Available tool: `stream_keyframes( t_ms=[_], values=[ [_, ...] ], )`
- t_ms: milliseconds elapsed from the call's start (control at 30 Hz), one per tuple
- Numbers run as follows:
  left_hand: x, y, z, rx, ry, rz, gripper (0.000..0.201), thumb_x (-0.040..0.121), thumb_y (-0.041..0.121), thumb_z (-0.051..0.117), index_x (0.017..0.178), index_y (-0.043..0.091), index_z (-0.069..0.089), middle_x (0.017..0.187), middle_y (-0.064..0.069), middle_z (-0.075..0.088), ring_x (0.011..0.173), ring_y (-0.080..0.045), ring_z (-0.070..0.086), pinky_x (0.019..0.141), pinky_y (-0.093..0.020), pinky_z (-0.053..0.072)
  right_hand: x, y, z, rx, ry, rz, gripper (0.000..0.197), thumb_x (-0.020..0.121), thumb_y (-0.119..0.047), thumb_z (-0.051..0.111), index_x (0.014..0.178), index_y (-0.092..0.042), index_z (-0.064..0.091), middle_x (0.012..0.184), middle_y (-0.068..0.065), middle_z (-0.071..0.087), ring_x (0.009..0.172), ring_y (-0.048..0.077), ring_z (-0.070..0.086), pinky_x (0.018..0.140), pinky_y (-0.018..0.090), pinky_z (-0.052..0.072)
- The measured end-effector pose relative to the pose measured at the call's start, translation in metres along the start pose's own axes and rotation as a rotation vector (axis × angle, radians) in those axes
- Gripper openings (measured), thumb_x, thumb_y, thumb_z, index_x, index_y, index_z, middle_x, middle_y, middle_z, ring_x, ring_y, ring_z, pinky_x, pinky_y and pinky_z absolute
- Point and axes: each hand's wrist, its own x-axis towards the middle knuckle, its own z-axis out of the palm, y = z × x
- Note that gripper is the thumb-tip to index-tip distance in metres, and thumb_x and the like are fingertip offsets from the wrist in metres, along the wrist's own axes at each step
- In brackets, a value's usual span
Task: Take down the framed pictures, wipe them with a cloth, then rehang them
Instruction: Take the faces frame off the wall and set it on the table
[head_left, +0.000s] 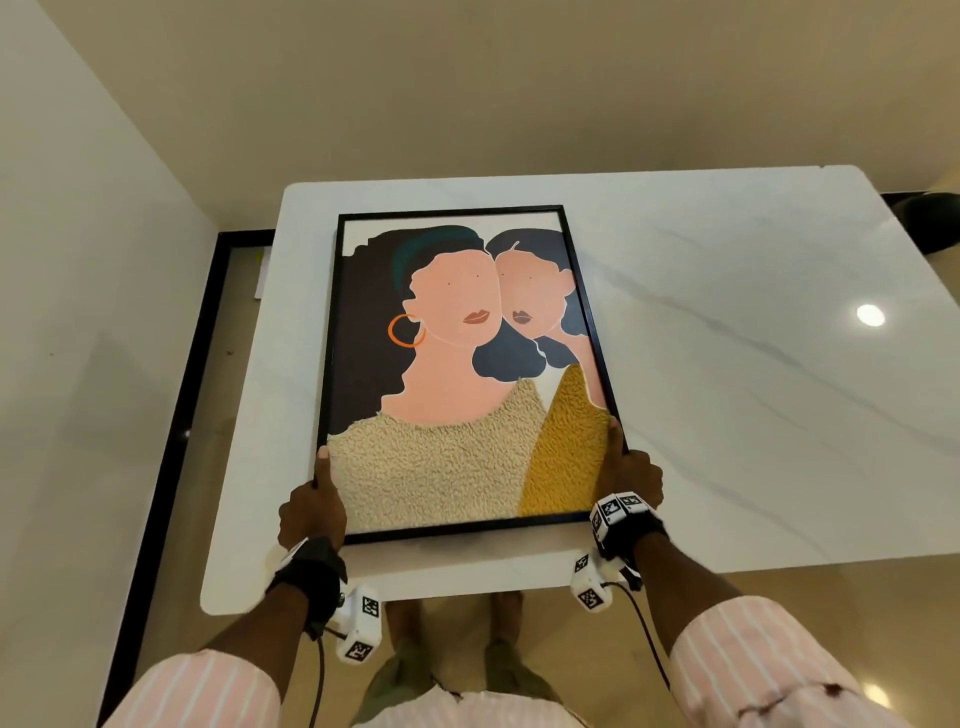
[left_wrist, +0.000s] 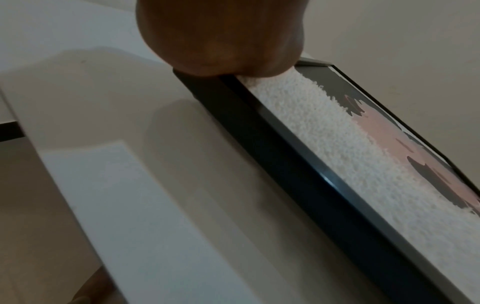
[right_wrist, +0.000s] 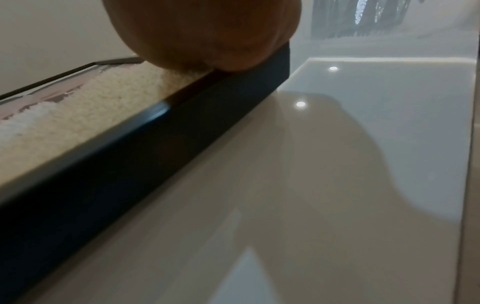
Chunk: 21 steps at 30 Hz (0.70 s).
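A black-framed picture (head_left: 457, 364) of two faces with textured cream and yellow clothing is over the white marble table (head_left: 727, 338), face up. My left hand (head_left: 317, 499) grips its lower left corner, thumb lying along the frame's left edge. My right hand (head_left: 626, 473) grips the lower right corner, thumb on the right edge. The left wrist view shows the thumb on the black frame (left_wrist: 298, 174) with the near edge slightly above the table (left_wrist: 130, 185). In the right wrist view the frame (right_wrist: 130, 154) is seen beside the glossy table (right_wrist: 337, 164). No cloth is in view.
The table stands against beige walls (head_left: 467, 78), its left end near a corner. A dark-bordered floor strip (head_left: 176, 415) runs along the table's left side. A dark object (head_left: 930, 218) sits past the table's far right edge. My feet are under the near edge.
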Motion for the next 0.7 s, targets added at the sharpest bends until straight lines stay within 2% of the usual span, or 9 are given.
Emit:
stream_keyframes(
  t_ms=[167,300,367,500,633,700],
  values=[
    [0.000,-0.008,0.004,0.063,0.021,0.127,0.074,0.098,0.059,0.025,0.116,-0.002,0.062,0.118,-0.028,0.061,0.109,-0.046,0.054,0.093,-0.049,0.040,0.000,0.001,0.001,-0.084,0.005,-0.094,0.079,0.098,-0.063,0.017,0.101,-0.001,0.065,0.105,0.024,0.066,0.099,0.040,0.061,0.085,0.043,0.045],
    [0.001,-0.015,0.001,0.058,0.101,0.233,0.062,0.098,0.055,0.034,0.103,0.001,0.063,0.106,-0.025,0.065,0.098,-0.044,0.058,0.078,-0.043,0.042,-0.004,-0.003,-0.002,-0.164,0.011,-0.208,0.052,0.106,-0.041,0.025,0.119,0.001,0.053,0.116,0.027,0.060,0.106,0.044,0.057,0.089,0.046,0.043],
    [0.001,-0.019,0.000,0.051,0.120,0.254,0.059,0.098,0.054,0.040,0.100,0.001,0.065,0.104,-0.023,0.066,0.097,-0.043,0.059,0.075,-0.042,0.042,-0.003,-0.001,-0.001,-0.263,0.019,-0.295,0.044,0.108,-0.030,0.025,0.120,-0.001,0.056,0.113,0.025,0.060,0.105,0.044,0.056,0.087,0.045,0.043],
    [0.002,-0.024,0.001,0.070,0.102,0.239,0.058,0.097,0.054,0.045,0.097,0.002,0.072,0.099,-0.023,0.068,0.095,-0.043,0.060,0.072,-0.038,0.039,0.001,-0.003,0.004,-0.296,0.061,-0.295,0.051,0.107,-0.034,0.030,0.103,0.005,0.062,0.106,0.026,0.061,0.103,0.042,0.054,0.079,0.044,0.045],
    [0.003,-0.023,-0.002,0.085,0.092,0.228,0.053,0.096,0.051,0.050,0.099,0.004,0.074,0.099,-0.025,0.068,0.094,-0.044,0.061,0.072,-0.036,0.039,0.009,-0.002,0.008,-0.424,0.010,-0.301,0.049,0.105,-0.031,0.020,0.113,-0.009,0.064,0.110,0.014,0.060,0.103,0.032,0.055,0.074,0.037,0.046],
    [0.002,-0.022,-0.003,0.083,0.103,0.228,0.048,0.095,0.048,0.054,0.105,0.006,0.074,0.102,-0.025,0.069,0.096,-0.045,0.061,0.074,-0.038,0.043,0.010,-0.001,0.008,-0.413,0.009,-0.317,0.046,0.106,-0.030,0.023,0.116,-0.007,0.062,0.113,0.015,0.059,0.103,0.033,0.056,0.077,0.039,0.047]
  ],
)
